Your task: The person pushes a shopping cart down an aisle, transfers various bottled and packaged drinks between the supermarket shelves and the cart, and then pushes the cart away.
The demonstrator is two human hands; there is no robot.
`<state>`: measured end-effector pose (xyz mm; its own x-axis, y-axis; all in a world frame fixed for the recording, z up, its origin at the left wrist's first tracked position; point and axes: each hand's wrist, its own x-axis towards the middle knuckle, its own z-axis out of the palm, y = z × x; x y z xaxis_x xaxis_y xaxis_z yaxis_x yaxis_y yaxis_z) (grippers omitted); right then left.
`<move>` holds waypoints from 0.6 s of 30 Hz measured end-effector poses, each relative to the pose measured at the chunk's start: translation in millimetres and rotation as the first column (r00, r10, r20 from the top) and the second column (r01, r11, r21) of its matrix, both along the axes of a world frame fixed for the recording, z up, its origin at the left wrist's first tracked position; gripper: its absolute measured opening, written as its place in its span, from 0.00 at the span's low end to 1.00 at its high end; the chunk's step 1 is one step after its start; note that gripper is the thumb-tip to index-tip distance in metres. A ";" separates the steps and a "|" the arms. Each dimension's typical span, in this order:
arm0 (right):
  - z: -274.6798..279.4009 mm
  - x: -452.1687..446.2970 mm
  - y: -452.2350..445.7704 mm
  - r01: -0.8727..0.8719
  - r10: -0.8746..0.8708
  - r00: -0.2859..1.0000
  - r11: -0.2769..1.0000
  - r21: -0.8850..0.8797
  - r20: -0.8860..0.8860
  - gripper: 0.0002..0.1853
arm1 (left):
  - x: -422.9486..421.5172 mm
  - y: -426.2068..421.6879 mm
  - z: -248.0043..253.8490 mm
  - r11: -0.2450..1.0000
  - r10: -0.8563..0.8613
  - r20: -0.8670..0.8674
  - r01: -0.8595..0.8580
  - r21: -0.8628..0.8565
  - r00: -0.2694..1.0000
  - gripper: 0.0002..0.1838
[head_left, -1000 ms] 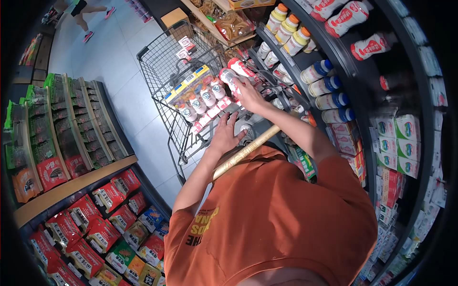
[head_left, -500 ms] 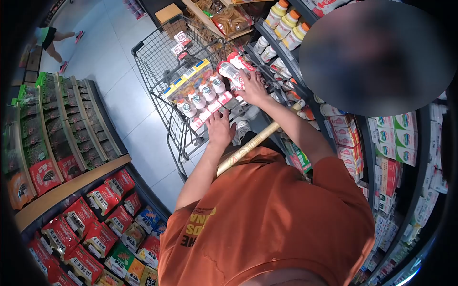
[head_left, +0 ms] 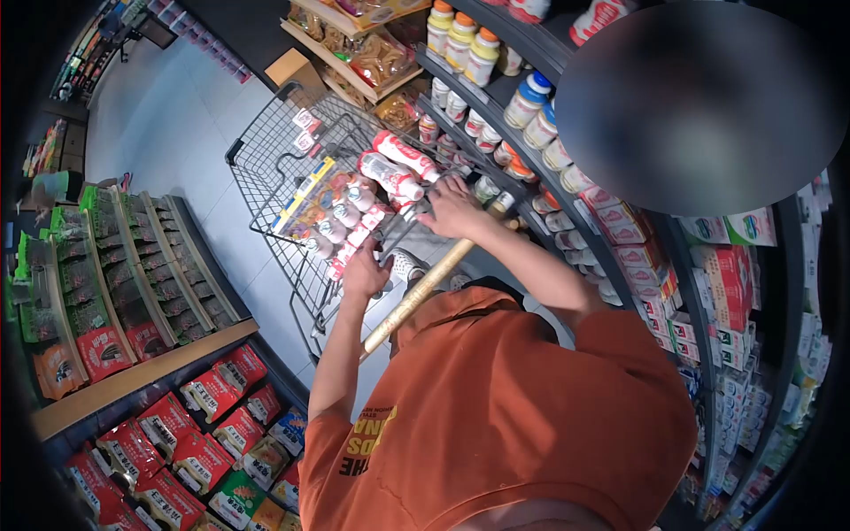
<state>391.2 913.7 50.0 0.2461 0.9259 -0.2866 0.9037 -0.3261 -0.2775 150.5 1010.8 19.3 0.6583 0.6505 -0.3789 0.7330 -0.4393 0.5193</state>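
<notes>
My left hand (head_left: 365, 270) is at the near edge of the black wire shopping cart (head_left: 252, 190), beside a row of small red-and-white packs (head_left: 359, 234), fingers and thumb apart. Over the cart's near right corner, my right hand (head_left: 453, 211) has its fingers spread, close to the caps of two red-and-white bottles (head_left: 390, 174) (head_left: 405, 155) lying side by side. White bottles (head_left: 346, 212) and a yellow-edged pack (head_left: 304, 196) lie left of them in the cart. A pale yellow bar (head_left: 421, 296) crosses in front of my waist, below both hands.
Curved shelves on the right hold bottles (head_left: 482, 57) and boxes (head_left: 730, 288). Wooden racks with bagged food (head_left: 381, 62) stand beyond the cart. Racks of green packs (head_left: 111, 257) and red packets (head_left: 204, 460) are at left. A blurred oval covers the upper right.
My right hand has come off the red-and-white bottle, which now lies beside the other one. The view has shifted, showing more aisle floor ahead, and the walking person is nearly out of sight.
</notes>
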 end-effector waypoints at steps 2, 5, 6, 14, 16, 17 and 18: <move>-1.8 -3.8 -6.2 -0.003 0.004 1.000 0.999 0.033 -0.025 0.35 | 2.3 -14.1 3.1 0.996 0.036 0.005 -0.036 0.076 0.999 0.24; 1.8 -5.1 -16.1 0.004 -0.002 0.999 0.999 0.044 -0.050 0.33 | 3.8 -27.8 -3.2 0.989 0.055 -0.005 -0.054 0.140 0.998 0.23; 1.4 -8.4 -21.3 0.003 0.000 0.999 0.996 0.086 -0.040 0.26 | 5.8 -35.4 7.3 0.984 0.038 -0.008 -0.036 0.173 0.999 0.22; 14.8 -22.6 -71.2 0.037 -0.040 0.999 0.993 0.115 0.023 0.17 | -1.7 -83.5 8.4 0.977 -0.025 0.087 0.006 0.211 0.996 0.17; 24.0 -23.2 -89.5 0.045 -0.047 0.999 0.995 0.091 0.016 0.16 | -4.3 -97.8 11.8 0.972 -0.075 0.110 0.048 0.229 0.991 0.16; 24.2 -22.1 -97.2 0.052 -0.054 0.998 0.995 0.091 0.016 0.16 | -6.2 -105.2 12.2 0.969 -0.088 0.119 0.057 0.242 0.989 0.16; 22.9 -18.0 -104.0 0.052 -0.054 0.998 0.994 0.096 0.018 0.16 | -3.9 -111.1 11.4 0.971 -0.085 0.135 0.051 0.233 0.987 0.18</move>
<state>373.3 809.7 72.9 0.3002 0.9343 -0.1922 0.8916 -0.3465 -0.2915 146.6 899.7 30.7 0.7405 0.6604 -0.1243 0.6226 -0.6047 0.4967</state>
